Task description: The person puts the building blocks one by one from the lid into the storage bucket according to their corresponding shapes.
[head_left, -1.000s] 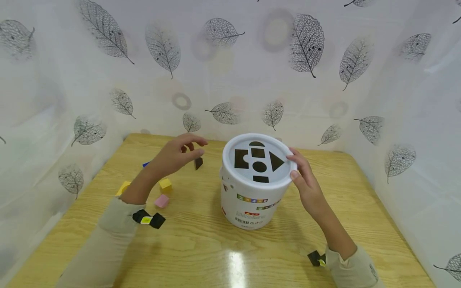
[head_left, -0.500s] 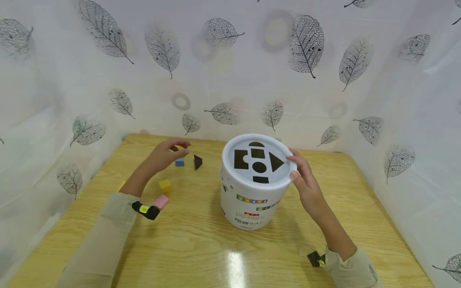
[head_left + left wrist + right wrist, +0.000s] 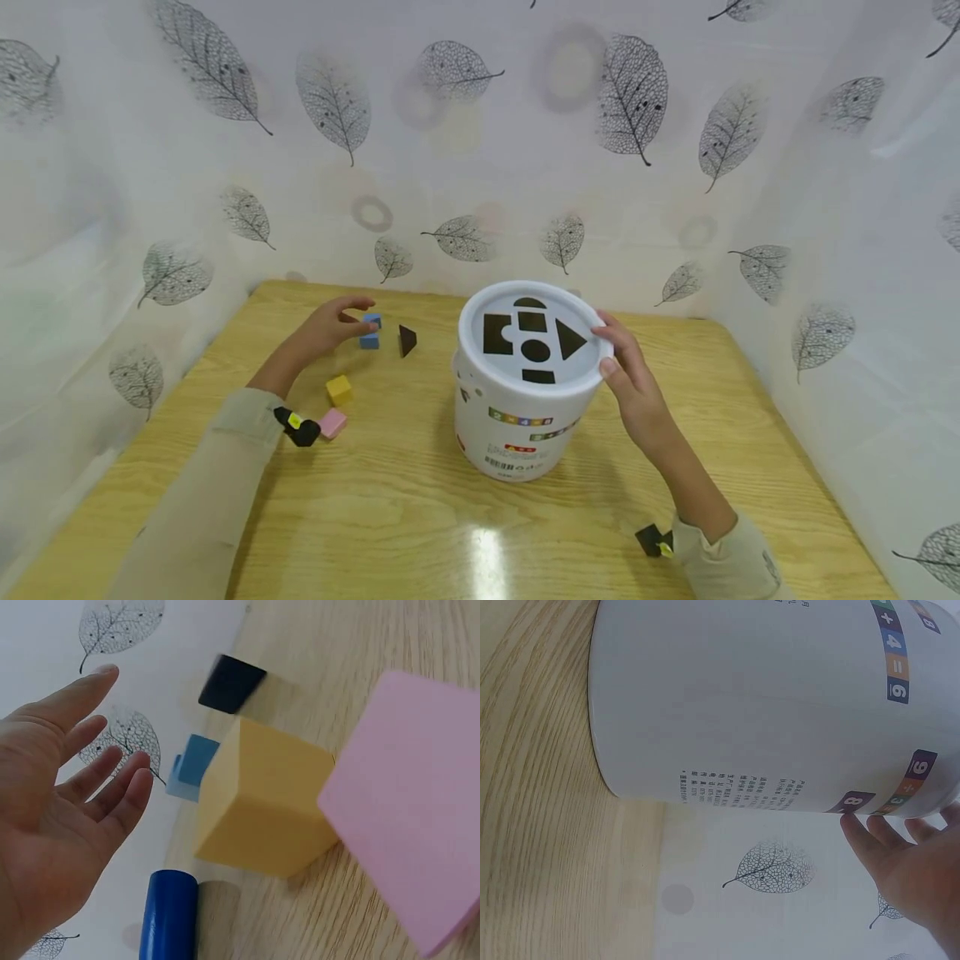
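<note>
My left hand (image 3: 322,329) reaches over the far left of the table, thumb and fingers spread apart beside a light blue block (image 3: 369,342). In the left wrist view that hand (image 3: 67,802) holds nothing, and a gap shows between its fingers and the blue block (image 3: 198,760). A white bucket (image 3: 517,433) stands upright, its lid (image 3: 510,372) cut with dark shaped holes. At the lid's right edge, my right hand (image 3: 637,396) grips the rim with thumb and fingers; its fingertips (image 3: 855,823) touch the printed side in the right wrist view.
A dark wedge-like block (image 3: 407,340) stands between the blue block and the bucket. Nearer lie a yellow block (image 3: 339,390) and a pink block (image 3: 333,423). The left wrist view also has a blue cylinder (image 3: 171,919). A leaf-patterned curtain (image 3: 480,167) surrounds the table.
My left hand has moved left and slightly down from near the dark block, uncovering the blue block. The right hand stays on the bucket, which has not moved on the table.
</note>
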A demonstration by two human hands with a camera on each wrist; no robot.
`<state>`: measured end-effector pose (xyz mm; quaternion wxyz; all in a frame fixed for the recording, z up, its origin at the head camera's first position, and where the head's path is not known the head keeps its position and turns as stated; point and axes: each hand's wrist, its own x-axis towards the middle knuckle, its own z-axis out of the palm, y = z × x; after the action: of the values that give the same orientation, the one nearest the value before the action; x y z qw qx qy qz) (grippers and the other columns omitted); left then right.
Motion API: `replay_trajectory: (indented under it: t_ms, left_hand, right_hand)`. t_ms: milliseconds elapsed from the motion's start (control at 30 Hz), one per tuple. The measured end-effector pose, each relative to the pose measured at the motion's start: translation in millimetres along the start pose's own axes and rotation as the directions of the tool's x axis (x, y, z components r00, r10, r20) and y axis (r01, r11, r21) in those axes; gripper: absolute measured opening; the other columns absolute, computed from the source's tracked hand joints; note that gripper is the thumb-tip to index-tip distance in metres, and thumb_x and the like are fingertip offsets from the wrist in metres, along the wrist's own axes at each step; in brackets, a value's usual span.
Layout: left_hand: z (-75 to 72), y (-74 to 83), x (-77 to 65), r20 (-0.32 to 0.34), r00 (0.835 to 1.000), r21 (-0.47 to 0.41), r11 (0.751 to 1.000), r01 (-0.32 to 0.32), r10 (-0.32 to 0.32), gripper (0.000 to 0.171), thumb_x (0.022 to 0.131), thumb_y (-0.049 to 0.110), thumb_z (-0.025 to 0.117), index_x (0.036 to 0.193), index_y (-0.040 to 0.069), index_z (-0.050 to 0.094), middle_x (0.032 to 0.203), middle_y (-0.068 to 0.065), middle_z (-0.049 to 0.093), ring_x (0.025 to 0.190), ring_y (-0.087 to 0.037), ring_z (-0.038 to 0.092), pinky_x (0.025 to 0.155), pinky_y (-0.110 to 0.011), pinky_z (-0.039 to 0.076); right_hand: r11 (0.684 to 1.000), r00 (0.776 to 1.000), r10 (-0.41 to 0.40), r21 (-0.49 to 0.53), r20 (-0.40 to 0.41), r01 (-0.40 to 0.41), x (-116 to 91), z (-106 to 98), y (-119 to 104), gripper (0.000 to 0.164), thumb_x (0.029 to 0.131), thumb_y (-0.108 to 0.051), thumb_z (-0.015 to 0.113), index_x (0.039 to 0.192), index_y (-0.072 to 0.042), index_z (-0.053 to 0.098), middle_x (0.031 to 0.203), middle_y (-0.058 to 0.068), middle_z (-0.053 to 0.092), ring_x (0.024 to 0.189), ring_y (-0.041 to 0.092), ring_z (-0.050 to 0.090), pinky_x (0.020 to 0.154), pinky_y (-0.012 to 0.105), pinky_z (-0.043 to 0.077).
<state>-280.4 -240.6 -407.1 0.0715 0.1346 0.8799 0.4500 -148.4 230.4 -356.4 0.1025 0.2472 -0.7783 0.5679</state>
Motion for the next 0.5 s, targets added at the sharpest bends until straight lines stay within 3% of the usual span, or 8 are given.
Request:
replay_trajectory:
  t_ms: [233,500]
  left_hand:
    - [-0.1,-14.0,11.5,0.059,0.998,0.002,1.0,0.027,-0.027,0.072,0.098,0.037,0.066,0.155,0.006,0.033,0.16,-0.021,0.032,0.133,-0.045,0.045,0.102,-0.059,0.045]
    - [-0.6,-20.9,15.6,0.077,0.995,0.049,0.997,0.057,-0.061,0.078,0.098,0.041,0.065,0.157,0.005,0.029,0.16,-0.025,0.029,0.135,-0.049,0.041,0.106,-0.061,0.042]
  right_hand:
    - [1.0,1.0,0.009,-0.009,0.0,-0.009,0,-1,0,0.041,0.108,-0.014,0.035,0.147,-0.009,0.04,0.167,0.004,0.021,0.151,0.03,0.025,0.109,0.016,0.037]
    - [1.0,1.0,0.008,-0.007,-0.003,-0.008,-1,-1,1,0.04,0.108,-0.014,0.035,0.147,-0.009,0.04,0.166,0.002,0.023,0.15,0.03,0.028,0.109,0.017,0.038]
